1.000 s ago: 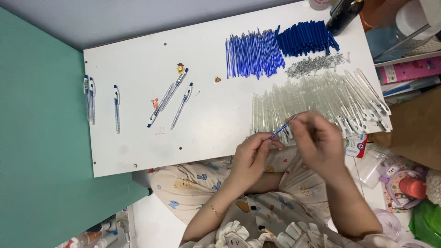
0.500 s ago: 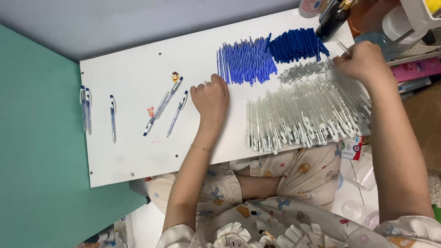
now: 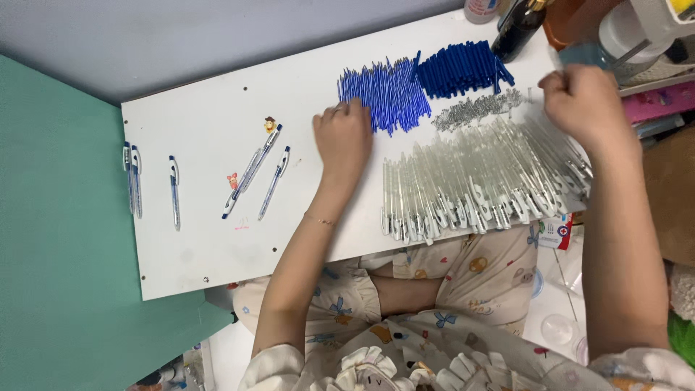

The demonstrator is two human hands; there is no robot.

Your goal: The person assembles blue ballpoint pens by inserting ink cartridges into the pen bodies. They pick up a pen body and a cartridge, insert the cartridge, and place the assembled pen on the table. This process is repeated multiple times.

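Note:
My left hand (image 3: 344,137) rests palm down on the white board (image 3: 210,246), its curled fingertips touching the left edge of a pile of thin blue refills (image 3: 387,94). What lies under the fingers is hidden. My right hand (image 3: 585,101) is a closed fist at the far right, over the right end of a small heap of metal springs (image 3: 478,108) and above the row of clear pen barrels (image 3: 478,181). Its palm side is hidden. A pile of dark blue caps (image 3: 460,69) sits behind the springs.
Assembled pens lie to the left: three near the middle (image 3: 257,174), one alone (image 3: 174,192), two at the board's left edge (image 3: 132,177). A dark bottle (image 3: 517,29) and containers crowd the far right corner. A teal surface (image 3: 58,239) borders the left.
Both hands left the board's near edge, where they held a pen part together. My left hand then slid right from the assembled pens to the refills; my right hand stayed by the springs.

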